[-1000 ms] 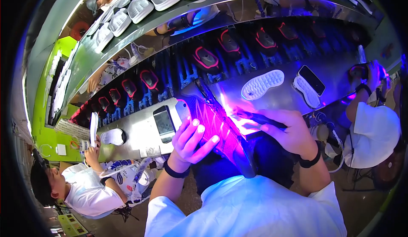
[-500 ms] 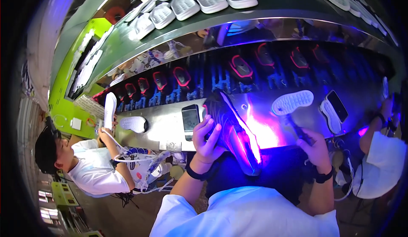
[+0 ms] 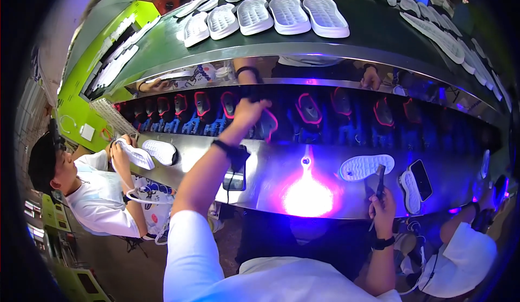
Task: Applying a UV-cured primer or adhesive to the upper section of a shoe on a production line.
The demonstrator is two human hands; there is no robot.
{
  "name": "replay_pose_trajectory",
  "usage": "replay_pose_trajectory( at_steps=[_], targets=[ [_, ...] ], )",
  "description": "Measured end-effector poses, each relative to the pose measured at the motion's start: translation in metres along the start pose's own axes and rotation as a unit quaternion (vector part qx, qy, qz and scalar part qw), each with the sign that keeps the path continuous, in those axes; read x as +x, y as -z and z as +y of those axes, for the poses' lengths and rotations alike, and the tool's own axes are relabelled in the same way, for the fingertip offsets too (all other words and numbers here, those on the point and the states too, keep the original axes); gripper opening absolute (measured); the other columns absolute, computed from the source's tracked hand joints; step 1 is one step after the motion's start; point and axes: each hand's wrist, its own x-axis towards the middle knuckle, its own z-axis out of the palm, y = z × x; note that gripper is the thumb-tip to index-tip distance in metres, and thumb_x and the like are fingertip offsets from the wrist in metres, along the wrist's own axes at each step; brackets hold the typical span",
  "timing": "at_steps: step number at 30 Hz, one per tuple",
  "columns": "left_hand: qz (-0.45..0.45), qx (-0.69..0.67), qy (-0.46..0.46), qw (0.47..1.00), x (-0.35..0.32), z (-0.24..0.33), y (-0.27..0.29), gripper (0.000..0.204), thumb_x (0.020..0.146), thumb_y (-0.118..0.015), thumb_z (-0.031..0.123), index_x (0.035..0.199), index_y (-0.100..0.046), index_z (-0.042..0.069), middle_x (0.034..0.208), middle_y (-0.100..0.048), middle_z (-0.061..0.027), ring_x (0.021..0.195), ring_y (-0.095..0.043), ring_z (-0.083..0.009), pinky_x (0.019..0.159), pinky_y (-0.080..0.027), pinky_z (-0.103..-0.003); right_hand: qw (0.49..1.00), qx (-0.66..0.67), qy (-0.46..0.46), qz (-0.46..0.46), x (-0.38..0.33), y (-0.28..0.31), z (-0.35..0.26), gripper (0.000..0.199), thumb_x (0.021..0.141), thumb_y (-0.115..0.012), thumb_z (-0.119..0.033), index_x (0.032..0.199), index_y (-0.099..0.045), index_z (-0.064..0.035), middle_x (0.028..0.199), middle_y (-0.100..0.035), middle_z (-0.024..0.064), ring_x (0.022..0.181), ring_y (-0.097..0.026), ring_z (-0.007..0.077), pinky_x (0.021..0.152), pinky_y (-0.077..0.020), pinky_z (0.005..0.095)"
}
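Observation:
My left arm reaches across the bench to the rack. My left hand [image 3: 246, 115] is closed on a dark shoe upper [image 3: 267, 124] with a red edge, which stands in the row. Part of the upper is hidden behind the hand. My right hand [image 3: 383, 211], lower right, grips a dark-handled brush [image 3: 381, 182]. The brush's tip reaches the right end of a white shoe sole [image 3: 362, 168] lying on the metal bench. A second white sole [image 3: 411, 192] leans beside a phone [image 3: 420, 180] farther right.
Several red-edged dark uppers [image 3: 309, 109] line the rack. Behind it, a green conveyor [image 3: 374, 18] carries white soles [image 3: 254, 16]. Bright violet light falls on the bench [image 3: 260, 188]. A phone [image 3: 234, 175] lies under my left forearm. Co-workers sit left [image 3: 103, 199] and right [image 3: 460, 253].
My left hand has carried the dark shoe upper from above the bench forward to the rack. My right hand has moved slightly left and down with the brush. The view has shifted.

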Motion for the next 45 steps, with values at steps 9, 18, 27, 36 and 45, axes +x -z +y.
replay_pose_trajectory(
  at_steps=[9,18,27,36,45],
  targets=[
    [0.291,0.452,-0.263,0.801,0.110,-0.014,-0.072,0.058,0.090,-0.062,0.044,0.137,-0.059,0.010,0.136,-0.063,-0.0157,0.129,-0.058,-0.0328,0.107,-0.047,-0.042,0.998,-0.021,-0.027,0.053,-0.009,-0.004,0.004,0.044,0.095,-0.063,0.000,0.138,-0.052,0.0010,0.083,-0.062,0.0048,0.052,-0.051,0.0065,0.042,-0.0383,0.0216],
    [-0.002,0.386,-0.083,0.919,0.082,0.072,-0.166,0.039,0.088,-0.061,0.024,0.123,-0.068,0.009,0.128,-0.068,-0.0169,0.124,-0.062,-0.0369,0.104,-0.050,-0.045,0.998,0.019,-0.039,0.037,-0.003,-0.001,-0.002,0.035,0.097,-0.062,-0.001,0.131,-0.054,0.0015,0.081,-0.059,0.0026,0.053,-0.052,0.0064,0.044,-0.0403,0.0223],
    [0.162,0.351,-0.326,0.863,0.098,0.090,-0.164,0.039,0.086,-0.063,0.034,0.114,-0.072,0.008,0.127,-0.068,-0.0178,0.116,-0.064,-0.0403,0.097,-0.053,-0.050,0.999,0.043,-0.001,0.000,-0.001,0.027,0.017,0.035,0.096,-0.066,-0.001,0.130,-0.058,0.0003,0.082,-0.062,0.0018,0.058,-0.056,0.0055,0.049,-0.0445,0.0234],
    [0.061,0.461,-0.326,0.823,0.170,0.107,-0.177,0.039,0.090,-0.059,0.036,0.117,-0.071,0.010,0.114,-0.071,-0.0220,0.107,-0.066,-0.0447,0.090,-0.054,-0.053,0.996,-0.024,0.087,0.009,-0.004,0.038,0.013,0.043,0.093,-0.071,-0.005,0.134,-0.058,-0.0006,0.083,-0.068,0.0055,0.067,-0.066,0.0103,0.059,-0.0554,0.0292],
    [-0.089,0.471,-0.154,0.864,0.098,0.156,-0.263,0.043,0.092,-0.062,0.042,0.119,-0.069,0.010,0.108,-0.074,-0.0206,0.100,-0.070,-0.0448,0.084,-0.056,-0.054,0.996,-0.031,0.071,0.044,-0.010,0.037,0.017,0.046,0.090,-0.074,-0.017,0.133,-0.061,-0.0100,0.087,-0.071,0.0108,0.071,-0.068,0.0227,0.069,-0.0552,0.0368]
  ],
)
